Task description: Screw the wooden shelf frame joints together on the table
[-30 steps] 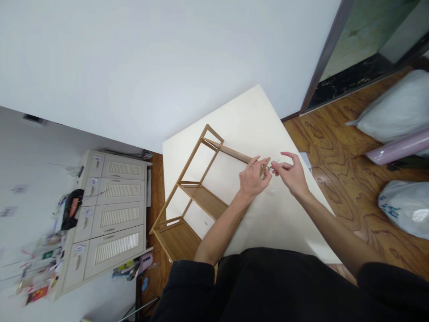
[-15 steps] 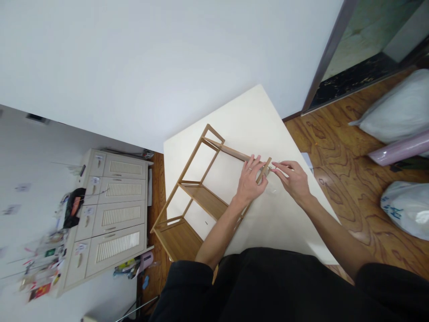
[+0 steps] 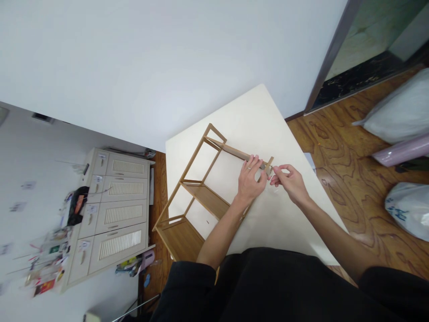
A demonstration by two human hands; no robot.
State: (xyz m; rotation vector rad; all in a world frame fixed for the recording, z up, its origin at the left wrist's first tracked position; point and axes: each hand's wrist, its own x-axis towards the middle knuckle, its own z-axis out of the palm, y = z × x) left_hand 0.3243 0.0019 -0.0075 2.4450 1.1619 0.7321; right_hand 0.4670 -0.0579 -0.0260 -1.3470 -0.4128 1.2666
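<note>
A light-brown wooden shelf unit (image 3: 208, 197) lies on its side on the white table (image 3: 248, 107), its several boards joined to slim frame bars. My left hand (image 3: 250, 181) wraps round the unit's right end, fingers over the board and thumb by the short end bar (image 3: 270, 163). Just outside that bar, my right hand (image 3: 291, 183) is closed in a pinch, thumb against fingertips. Whatever it pinches is too small to make out. A small clear piece, perhaps plastic, lies on the table below the fingertips.
A white wall (image 3: 201, 58) rises behind the table. White cabinets (image 3: 122, 192) with cluttered tops stand at the left. On the wooden floor (image 3: 335, 179) at the right are plastic-wrapped bundles (image 3: 402, 116) and a pink roll (image 3: 402, 150). A doorway opens at the upper right.
My right hand has turned and its fingers have curled in more beside the end bar. The left hand keeps its hold on the shelf unit. The view has shifted slightly.
</note>
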